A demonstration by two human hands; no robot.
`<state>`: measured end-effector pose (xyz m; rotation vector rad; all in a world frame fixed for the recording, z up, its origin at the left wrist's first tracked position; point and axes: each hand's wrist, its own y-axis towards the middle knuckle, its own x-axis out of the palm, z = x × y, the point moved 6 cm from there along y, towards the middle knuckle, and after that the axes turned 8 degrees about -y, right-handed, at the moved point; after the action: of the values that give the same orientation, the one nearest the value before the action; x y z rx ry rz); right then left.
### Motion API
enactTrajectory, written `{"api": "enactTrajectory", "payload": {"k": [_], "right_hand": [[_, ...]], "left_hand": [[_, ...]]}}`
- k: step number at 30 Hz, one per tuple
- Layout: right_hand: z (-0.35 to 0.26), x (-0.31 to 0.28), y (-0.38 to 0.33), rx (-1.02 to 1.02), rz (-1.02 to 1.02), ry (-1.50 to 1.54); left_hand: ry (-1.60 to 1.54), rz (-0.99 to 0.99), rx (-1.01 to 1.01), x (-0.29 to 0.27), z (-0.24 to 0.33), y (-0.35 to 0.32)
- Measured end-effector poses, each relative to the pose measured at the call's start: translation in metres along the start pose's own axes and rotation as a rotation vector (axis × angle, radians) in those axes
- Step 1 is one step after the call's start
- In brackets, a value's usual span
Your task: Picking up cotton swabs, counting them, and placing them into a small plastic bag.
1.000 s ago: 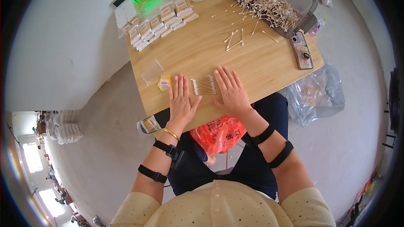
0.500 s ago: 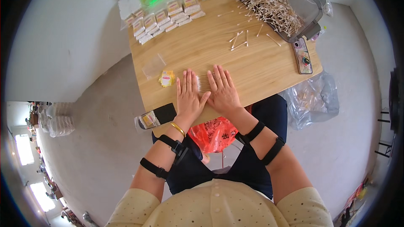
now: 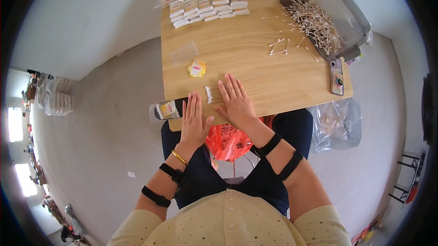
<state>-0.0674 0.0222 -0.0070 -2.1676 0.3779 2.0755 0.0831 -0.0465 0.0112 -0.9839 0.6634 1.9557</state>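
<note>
A flat row of cotton swabs (image 3: 212, 94) lies side by side near the table's front edge. My right hand (image 3: 238, 104) rests flat with fingers stretched, covering the row's right end. My left hand (image 3: 195, 120) is held flat too, left of the row, its fingertips by the right end of a black flat holder (image 3: 180, 105). On that holder sits a clear bag with swabs and a small yellow card (image 3: 168, 108), its left end sticking out past the table edge. Beyond the hands lie a small stack of yellow-and-white cards (image 3: 197, 68) and an empty clear bag (image 3: 184, 53).
Packed swab bundles (image 3: 205, 5) are stacked in rows at the back left. A grey clear bin (image 3: 359, 22) with a heap of loose swabs (image 3: 317, 26) lies at the back right; several swabs (image 3: 279, 46) are scattered nearby. A phone (image 3: 336, 77) lies at the right edge.
My left hand has moved off the swab row, left and toward me, to the black holder. The right hand stays on the row. The view has shifted, so the table appears farther right.
</note>
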Motion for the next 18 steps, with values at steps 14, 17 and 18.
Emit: {"api": "enactTrajectory", "payload": {"k": [14, 17, 18], "right_hand": [[-0.0032, -0.002, 0.0011, -0.02, 0.04, 0.023], [-0.005, -0.0032, 0.0026, -0.022, 0.017, 0.01], [-0.0059, -0.0025, 0.003, -0.025, 0.012, 0.004]], "left_hand": [[0.096, -0.056, 0.133, -0.0031, 0.0019, -0.0056], [0.01, 0.009, 0.103, -0.0059, -0.0011, -0.0054], [0.007, 0.011, 0.099, -0.0058, -0.0015, -0.0055]]}}
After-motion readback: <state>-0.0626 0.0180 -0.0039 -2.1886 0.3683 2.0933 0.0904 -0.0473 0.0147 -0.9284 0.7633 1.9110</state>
